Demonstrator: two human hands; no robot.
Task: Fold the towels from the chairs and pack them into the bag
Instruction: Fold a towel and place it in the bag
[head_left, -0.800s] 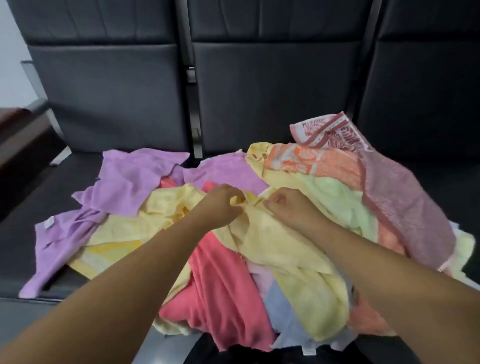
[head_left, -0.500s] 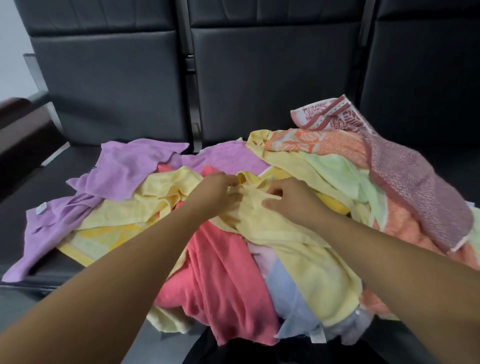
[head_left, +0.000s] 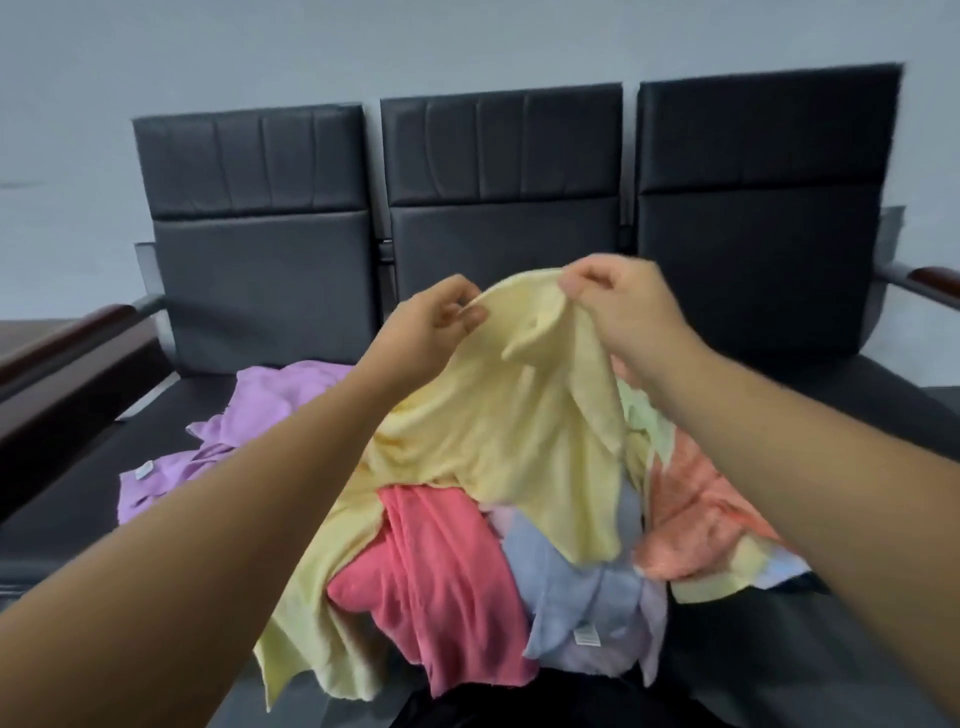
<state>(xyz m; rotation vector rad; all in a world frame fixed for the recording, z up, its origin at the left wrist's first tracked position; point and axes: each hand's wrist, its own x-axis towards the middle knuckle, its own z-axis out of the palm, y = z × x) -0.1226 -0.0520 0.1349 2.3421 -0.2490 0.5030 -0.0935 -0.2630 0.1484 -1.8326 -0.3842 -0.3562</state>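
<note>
A pale yellow towel (head_left: 498, 431) hangs lifted above a heap of towels on the black chair seats. My left hand (head_left: 431, 327) pinches its top edge on the left, and my right hand (head_left: 618, 306) grips the same edge on the right. Beneath it lie a coral pink towel (head_left: 436, 582), a light blue towel (head_left: 571, 597), an orange towel (head_left: 696, 519) and purple towels (head_left: 270, 405). A black shape (head_left: 519, 706) at the bottom edge sits under the heap; I cannot tell whether it is the bag.
Three black padded chairs (head_left: 498, 208) stand joined in a row against a grey wall. Wooden-topped armrests sit at the far left (head_left: 62, 343) and far right (head_left: 930, 280). The right seat (head_left: 893, 405) shows bare black cushion.
Both hands have risen from the heap, lifting the yellow towel's edge up. The view has tilted upward, showing the chair backs and wall.
</note>
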